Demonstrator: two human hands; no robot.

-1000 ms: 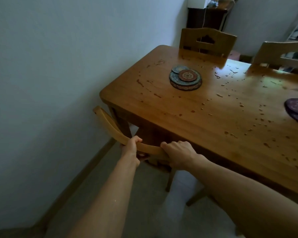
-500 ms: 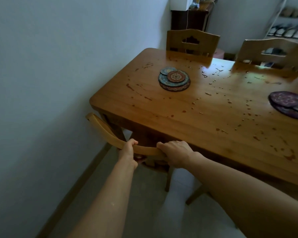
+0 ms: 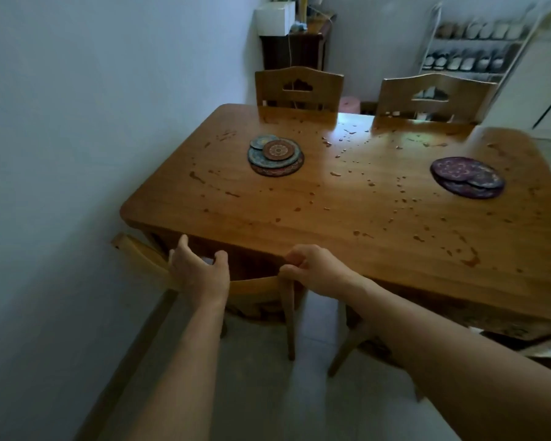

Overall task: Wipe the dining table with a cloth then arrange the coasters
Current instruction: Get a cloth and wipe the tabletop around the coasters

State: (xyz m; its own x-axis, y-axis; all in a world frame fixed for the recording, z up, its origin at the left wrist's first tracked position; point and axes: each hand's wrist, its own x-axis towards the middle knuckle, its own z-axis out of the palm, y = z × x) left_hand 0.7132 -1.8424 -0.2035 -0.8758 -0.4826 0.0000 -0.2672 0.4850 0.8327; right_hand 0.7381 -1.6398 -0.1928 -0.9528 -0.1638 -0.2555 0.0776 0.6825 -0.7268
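The wooden dining table (image 3: pixel 363 218) is speckled with water drops and smears. A pile of round patterned coasters (image 3: pixel 275 154) in blue and red lies at its far left. A purple pile of coasters (image 3: pixel 468 177) lies at the right. No cloth is in view. A near chair's curved back (image 3: pixel 140 253) is tucked under the table's near edge. My left hand (image 3: pixel 201 268) hovers on that rail with fingers and thumb spread. My right hand (image 3: pixel 312 268) has its fingers curled over the rail's right end.
A wall runs close along the left side of the table. Two wooden chairs (image 3: pixel 299 87) (image 3: pixel 433 95) stand at the far edge. A dark cabinet (image 3: pixel 291 50) and a shoe rack (image 3: pixel 471 46) stand behind them. Another chair's legs (image 3: pixel 347 351) show under the table at the right.
The chair back has slid further under the table edge. My left hand has loosened from a grip to spread fingers. The view has lifted and now shows the whole tabletop.
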